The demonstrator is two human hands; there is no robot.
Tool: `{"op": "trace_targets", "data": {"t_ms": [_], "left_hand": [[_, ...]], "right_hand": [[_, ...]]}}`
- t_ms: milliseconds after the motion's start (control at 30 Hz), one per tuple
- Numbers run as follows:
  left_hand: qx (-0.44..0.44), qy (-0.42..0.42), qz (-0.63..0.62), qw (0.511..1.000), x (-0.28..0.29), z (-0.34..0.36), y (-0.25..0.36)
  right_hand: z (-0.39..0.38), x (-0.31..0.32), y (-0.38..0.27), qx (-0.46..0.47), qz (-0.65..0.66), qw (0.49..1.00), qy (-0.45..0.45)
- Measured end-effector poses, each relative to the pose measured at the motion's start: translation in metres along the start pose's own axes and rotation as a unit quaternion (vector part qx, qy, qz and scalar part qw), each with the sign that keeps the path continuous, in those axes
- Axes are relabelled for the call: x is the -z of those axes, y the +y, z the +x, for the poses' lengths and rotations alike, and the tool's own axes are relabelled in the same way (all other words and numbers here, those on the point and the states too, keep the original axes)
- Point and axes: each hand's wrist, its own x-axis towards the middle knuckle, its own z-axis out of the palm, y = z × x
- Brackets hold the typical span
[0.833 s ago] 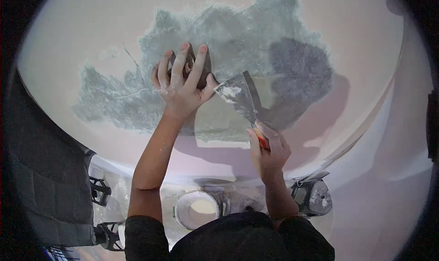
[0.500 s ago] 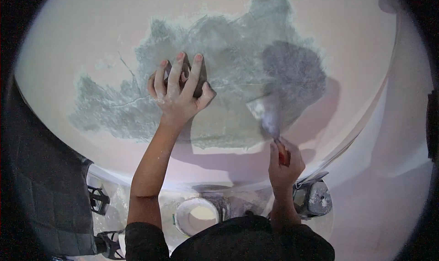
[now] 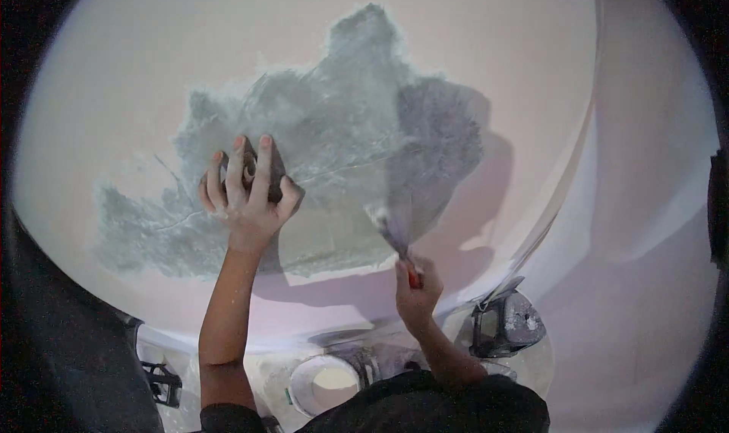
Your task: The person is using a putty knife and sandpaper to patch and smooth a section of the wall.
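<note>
One red-handled scraper (image 3: 398, 238), gripped by the right hand (image 3: 419, 290), is at the lower right of the grey patch (image 3: 357, 72); across its left part, the left hand (image 3: 249, 213) splays over a dark object (image 3: 278, 173), grip unclear.

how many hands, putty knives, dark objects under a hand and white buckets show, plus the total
Hands: 2 (left hand, right hand)
Putty knife: 1
Dark object, partly hidden: 1
White bucket: 1
Total: 5

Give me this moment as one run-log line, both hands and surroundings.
left hand: spread over dark object, kind unclear, at grey patch | right hand: gripping red-handled putty knife | below: white bucket
</note>
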Motion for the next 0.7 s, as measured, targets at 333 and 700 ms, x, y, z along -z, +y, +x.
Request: {"op": "trace_targets", "data": {"t_ms": [333, 700], "left_hand": [[-0.002, -0.015, -0.001, 1.0, -0.004, -0.002, 0.001], [-0.002, -0.018, 0.011, 1.0, -0.004, -0.001, 0.0]], "right_hand": [[0.045, 0.007, -0.005, -0.002, 0.05, 0.999, -0.006], [0.087, 0.015, -0.003, -0.015, 0.089, 0.996, -0.025]]}}
